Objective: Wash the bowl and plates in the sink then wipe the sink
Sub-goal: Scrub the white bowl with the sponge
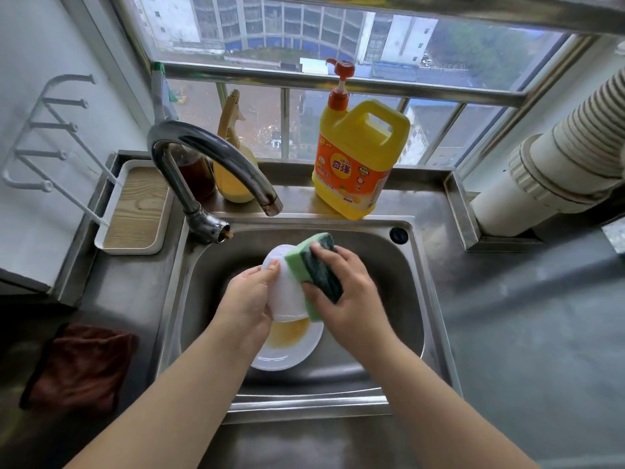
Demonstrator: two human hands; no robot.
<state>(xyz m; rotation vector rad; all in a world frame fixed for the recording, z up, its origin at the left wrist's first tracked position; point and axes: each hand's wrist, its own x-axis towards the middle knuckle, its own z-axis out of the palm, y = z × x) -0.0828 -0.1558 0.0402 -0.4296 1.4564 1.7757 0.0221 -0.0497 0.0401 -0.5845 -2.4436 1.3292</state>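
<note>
Over the steel sink (399, 282) my left hand (248, 299) grips a white bowl (287, 286), tipped so its outside faces me. My right hand (345, 292) holds a green sponge (316, 265) with a dark scouring side and presses it against the bowl's right side. Under the bowl a white plate (287, 353) lies on the sink floor with yellowish liquid in it. Any further plates are hidden beneath.
A curved tap (209, 164) arches over the sink's back left. A yellow detergent jug (358, 157) and a spray bottle (233, 157) stand on the ledge behind. A wood-topped tray (135, 211) sits at left, a dark red cloth (81, 363) on the counter's front left.
</note>
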